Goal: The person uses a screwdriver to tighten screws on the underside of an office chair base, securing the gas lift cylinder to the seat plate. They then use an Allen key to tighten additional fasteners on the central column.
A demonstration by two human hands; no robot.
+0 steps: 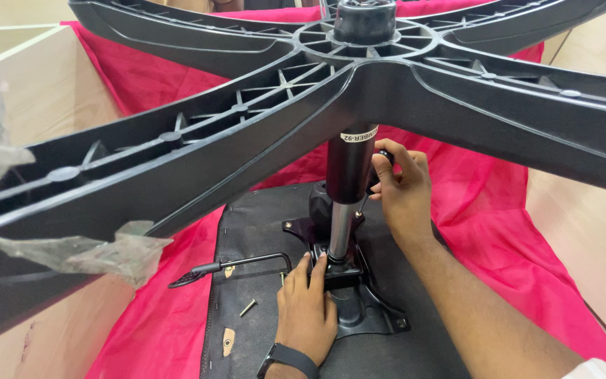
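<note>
The left hand (308, 303) is pressing flat on the tilt mechanism plate (348, 295), while the right hand (402, 191) is gripping a small tool (381, 160) just right of the upright gas-lift cylinder (348, 184).

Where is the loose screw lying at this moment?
In the head view, the loose screw lies on the black seat underside, low and left of centre, just left of the left hand and below the bent lever.

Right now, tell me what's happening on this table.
A person is working on an upturned office chair. The left hand presses on the black metal mechanism plate at the foot of the gas lift cylinder. The right hand grips a small tool beside the cylinder. The five-arm base sits on top. A loose screw lies on the seat underside.
</note>
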